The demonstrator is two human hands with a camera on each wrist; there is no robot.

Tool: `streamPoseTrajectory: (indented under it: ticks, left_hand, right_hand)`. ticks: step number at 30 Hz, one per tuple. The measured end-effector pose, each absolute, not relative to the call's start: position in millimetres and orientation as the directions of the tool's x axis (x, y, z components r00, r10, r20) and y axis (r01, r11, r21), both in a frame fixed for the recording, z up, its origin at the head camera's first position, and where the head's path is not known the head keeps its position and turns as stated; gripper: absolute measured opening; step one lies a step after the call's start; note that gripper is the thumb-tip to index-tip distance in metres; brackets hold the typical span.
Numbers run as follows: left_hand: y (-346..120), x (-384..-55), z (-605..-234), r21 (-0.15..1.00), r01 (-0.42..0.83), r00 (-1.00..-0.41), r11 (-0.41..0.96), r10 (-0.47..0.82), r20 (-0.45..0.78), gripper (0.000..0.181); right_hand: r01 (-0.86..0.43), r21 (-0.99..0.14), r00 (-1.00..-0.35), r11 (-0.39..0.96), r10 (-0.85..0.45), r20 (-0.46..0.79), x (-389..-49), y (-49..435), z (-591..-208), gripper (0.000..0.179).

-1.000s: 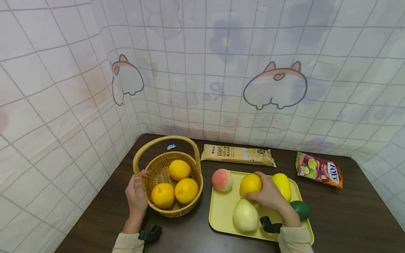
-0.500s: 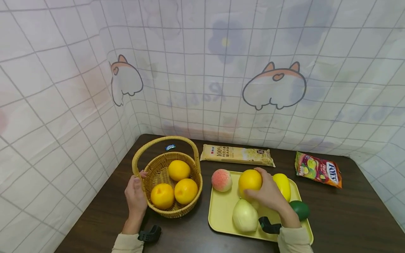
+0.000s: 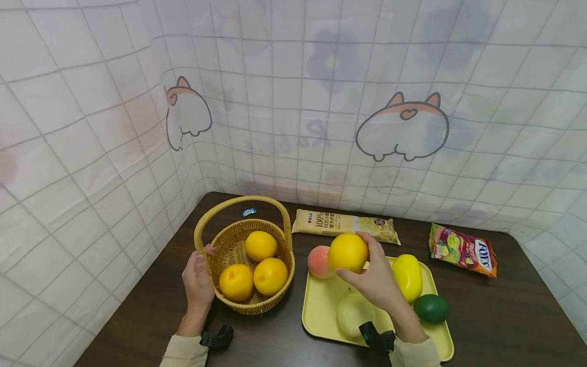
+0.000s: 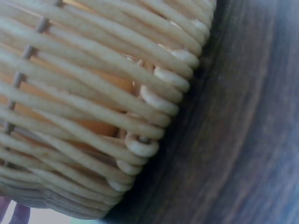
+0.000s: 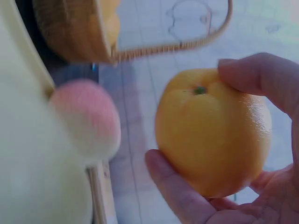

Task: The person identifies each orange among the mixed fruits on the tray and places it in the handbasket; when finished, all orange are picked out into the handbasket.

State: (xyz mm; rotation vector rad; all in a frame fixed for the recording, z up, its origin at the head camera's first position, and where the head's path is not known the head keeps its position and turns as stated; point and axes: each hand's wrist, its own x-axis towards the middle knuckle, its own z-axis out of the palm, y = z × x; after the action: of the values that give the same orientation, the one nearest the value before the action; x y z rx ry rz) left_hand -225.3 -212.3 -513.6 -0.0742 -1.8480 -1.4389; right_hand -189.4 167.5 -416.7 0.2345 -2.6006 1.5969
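Note:
My right hand (image 3: 382, 283) grips an orange (image 3: 347, 253) between thumb and fingers, holding it above the yellow tray (image 3: 314, 318). The right wrist view shows the stem end of this orange (image 5: 210, 135). My left hand (image 3: 198, 278) holds the left side of a wicker basket (image 3: 286, 285) by its rim, near the foot of the arched handle. Close woven strands of the basket (image 4: 93, 93) fill much of the left wrist view, where the hand is mostly hidden. Inside the basket lie several orange-yellow fruits (image 3: 270, 277). The raised orange partly covers a peach (image 3: 316, 262).
On the tray are a pale green fruit (image 3: 353, 313), a long yellow fruit (image 3: 407, 278) and a dark green fruit (image 3: 431, 308). Behind it lies a noodle packet (image 3: 339, 224). A Fox's candy bag (image 3: 463, 250) is at right, a small blue wrapper (image 3: 249, 212) behind the basket.
My right hand has lifted the orange off the tray and carried it up and to the left, in front of the peach. My left hand and the basket stay in place.

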Motion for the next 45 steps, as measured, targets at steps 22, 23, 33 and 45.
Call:
streamPoseTrajectory:
  ticks: [22,23,33,45]
  left_hand:
    - [-210.8,-224.9,-510.0,0.798,0.474,-0.694,0.371,-0.400,0.598,0.038]
    - [-210.8,-224.7,-509.8,0.798,0.472,-0.693,0.376,-0.402,0.599,0.038]
    - [-211.0,-224.8,-511.7,0.794,0.470,-0.691,0.385,-0.399,0.602,0.039]
    - [-210.7,-224.2,-511.9,0.789,0.475,-0.691,0.390,-0.390,0.609,0.038]
  right_hand:
    - [-0.321,-0.934,-0.943,0.155,-0.137,0.302,-174.9,63.9,-427.2,0.089]
    - [-0.322,-0.935,-0.942,0.148,-0.150,0.300,-175.5,59.3,-428.1,0.088]
    - [-0.394,-0.891,-0.909,0.228,-0.239,0.341,-181.0,24.1,-433.2,0.087]
    - [-0.437,-0.865,-0.890,0.247,-0.260,0.376,-194.5,5.2,-433.2,0.087]
